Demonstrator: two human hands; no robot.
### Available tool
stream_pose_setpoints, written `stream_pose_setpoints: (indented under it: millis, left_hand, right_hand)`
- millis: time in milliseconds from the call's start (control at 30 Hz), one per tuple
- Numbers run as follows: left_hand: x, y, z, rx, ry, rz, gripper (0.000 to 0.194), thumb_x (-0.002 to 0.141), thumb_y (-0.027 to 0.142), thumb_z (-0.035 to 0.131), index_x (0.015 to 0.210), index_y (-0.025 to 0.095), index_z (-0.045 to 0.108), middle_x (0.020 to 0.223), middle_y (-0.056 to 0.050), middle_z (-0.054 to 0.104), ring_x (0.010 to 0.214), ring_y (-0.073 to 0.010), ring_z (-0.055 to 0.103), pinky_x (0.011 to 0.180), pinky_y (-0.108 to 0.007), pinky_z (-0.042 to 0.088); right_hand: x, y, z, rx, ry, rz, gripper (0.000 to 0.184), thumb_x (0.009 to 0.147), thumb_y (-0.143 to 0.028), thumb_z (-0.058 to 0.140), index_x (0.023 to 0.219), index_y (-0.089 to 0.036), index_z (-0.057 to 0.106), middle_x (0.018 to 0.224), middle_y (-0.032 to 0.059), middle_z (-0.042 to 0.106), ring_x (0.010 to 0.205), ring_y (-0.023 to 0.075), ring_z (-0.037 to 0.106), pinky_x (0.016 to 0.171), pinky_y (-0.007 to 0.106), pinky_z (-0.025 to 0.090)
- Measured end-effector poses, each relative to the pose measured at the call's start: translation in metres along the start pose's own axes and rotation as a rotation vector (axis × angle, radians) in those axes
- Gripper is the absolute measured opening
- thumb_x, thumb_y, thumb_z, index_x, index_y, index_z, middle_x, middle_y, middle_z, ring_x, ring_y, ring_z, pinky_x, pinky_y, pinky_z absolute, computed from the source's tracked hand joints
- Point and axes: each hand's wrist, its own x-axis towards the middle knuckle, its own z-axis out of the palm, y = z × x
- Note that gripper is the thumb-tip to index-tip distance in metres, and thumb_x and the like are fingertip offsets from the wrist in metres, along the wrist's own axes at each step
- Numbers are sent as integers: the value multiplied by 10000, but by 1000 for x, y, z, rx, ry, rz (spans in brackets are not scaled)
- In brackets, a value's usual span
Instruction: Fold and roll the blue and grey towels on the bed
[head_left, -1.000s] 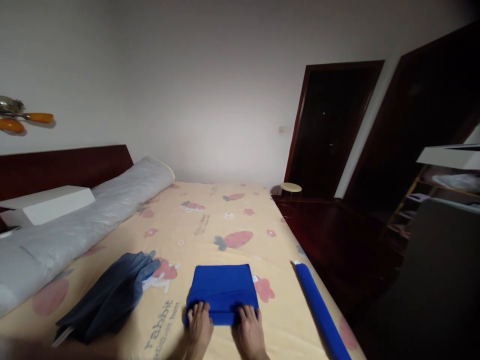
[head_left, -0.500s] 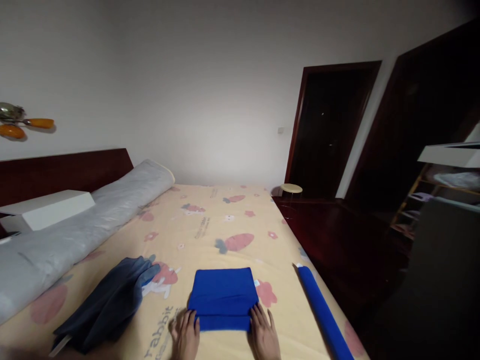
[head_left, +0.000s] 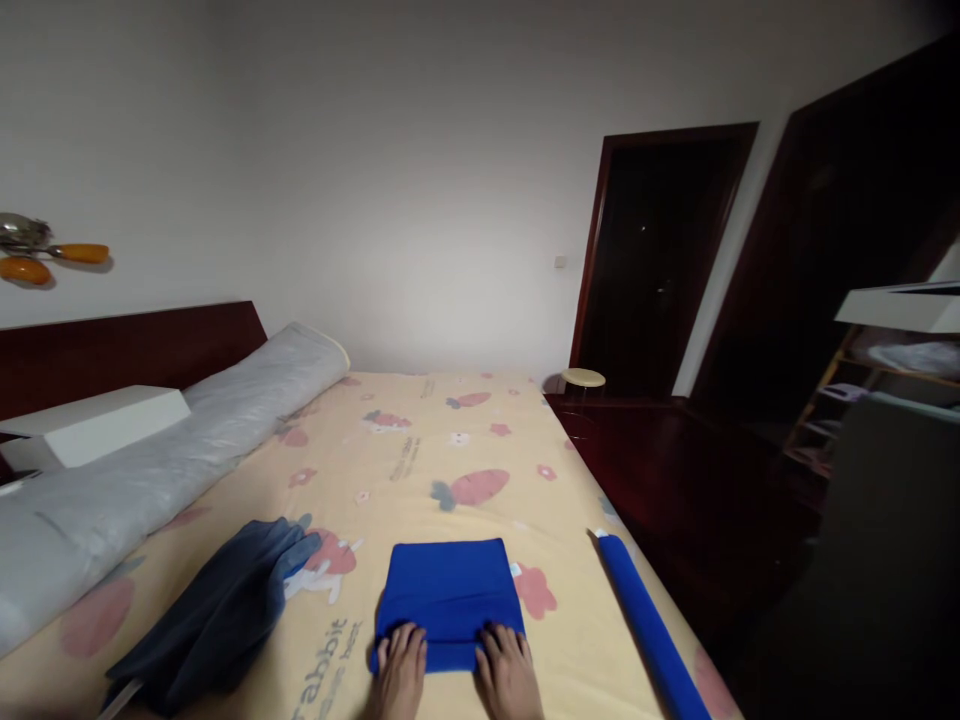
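A folded piece of blue cloth (head_left: 454, 580) lies flat on the bed in front of me, with a fold line running across its near part. My left hand (head_left: 403, 668) rests on its near left part, fingers bent slightly and laid on the fabric. On the near right part lies my right hand (head_left: 510, 668), its fingers spread over the cloth. Both hands press from above and neither grasps it. To the left sits a bunched dark navy fabric thing (head_left: 217, 610) with a thin pale strip at its near end. A long, narrow blue cloth strip (head_left: 649, 625) lies on the right.
The bed (head_left: 405, 510) has a yellow sheet with rabbits and carrots. A grey rolled bundle (head_left: 187, 450) and a white box (head_left: 112, 425) lie along the headboard (head_left: 150, 330). Beyond the right edge stand a round stool (head_left: 583, 378) and a shelf rack (head_left: 825, 400).
Both hands have moved inward from the side edges of the blue cloth and now lie on top of its near part. The other things stay where they were.
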Motion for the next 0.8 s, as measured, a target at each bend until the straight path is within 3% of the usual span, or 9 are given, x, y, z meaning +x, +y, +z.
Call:
stream_pose_setpoints:
  millis: [100, 167, 233, 333, 467, 533, 633, 733, 800]
  left_hand:
    - [-3, -29, 4, 79, 170, -51, 380, 931, 236, 383, 1164, 287, 680, 1215, -45, 697, 1179, -225, 571, 1039, -439, 365]
    - [-4, -32, 5, 106, 259, -85, 375, 915, 199, 396, 1124, 277, 698, 1185, -53, 708, 1159, -233, 578, 1045, -457, 349]
    - [-3, -20, 9, 74, 263, -78, 422, 885, 127, 382, 1133, 271, 692, 1181, -49, 707, 1147, -219, 587, 1034, -436, 371]
    - [-1, 13, 19, -35, 173, 41, 482, 862, 89, 344, 1143, 275, 688, 1183, -34, 707, 1125, -185, 609, 988, -353, 444]
    - [2, 35, 34, -70, 130, 204, 460, 885, 171, 351, 1190, 285, 676, 1226, -29, 699, 1126, -189, 630, 979, -305, 494]
    - [2, 24, 37, -44, 147, 258, 451, 907, 210, 366, 1264, 287, 630, 1283, -16, 674, 1160, -177, 621, 992, -298, 495]
    - [1, -13, 34, 15, 144, 276, 437, 946, 312, 378, 1348, 300, 550, 1375, -8, 606, 1234, -171, 576, 1017, -322, 474]
    - [-2, -49, 28, 82, 115, 119, 450, 946, 365, 379, 1372, 313, 514, 1434, -19, 540, 1294, -206, 525, 1037, -399, 439]
    - [-3, -61, 24, 119, 105, -1, 453, 933, 378, 393, 1364, 323, 521, 1450, -24, 518, 1319, -239, 497, 1055, -468, 402]
  right_hand:
    - [-9, 28, 2, -94, 88, 38, 338, 929, -421, 482, 1195, -288, 641, 1213, 59, 681, 1135, 288, 598, 987, 452, 395]
    - [-12, 28, 9, -121, 123, 7, 359, 904, -373, 508, 1228, -275, 626, 1270, 62, 656, 1182, 292, 579, 1009, 451, 389]
    - [-10, 14, 19, -89, 125, -90, 385, 880, -285, 513, 1252, -265, 608, 1296, 51, 643, 1187, 261, 581, 1022, 408, 392]
    - [-5, -19, 38, 32, 50, -231, 409, 852, -217, 519, 1249, -255, 607, 1228, 28, 684, 1112, 206, 626, 1007, 327, 412]
    - [5, -39, 49, 69, -17, -173, 375, 874, -267, 517, 1229, -242, 638, 1214, 35, 692, 1142, 229, 620, 1017, 353, 415]
    - [9, -30, 44, 36, -4, -129, 362, 927, -281, 462, 1241, -252, 639, 1280, 32, 654, 1203, 236, 586, 1044, 384, 396]
    - [12, -2, 29, -20, 3, -106, 374, 979, -336, 403, 1274, -263, 622, 1334, 30, 613, 1256, 240, 547, 1063, 407, 383]
    - [10, 28, 18, -78, 3, -63, 381, 984, -376, 406, 1271, -255, 626, 1328, 37, 615, 1254, 249, 549, 1056, 415, 395]
    - [8, 41, 15, -110, 2, -20, 383, 977, -372, 414, 1270, -244, 625, 1332, 43, 611, 1250, 259, 552, 1058, 430, 398]
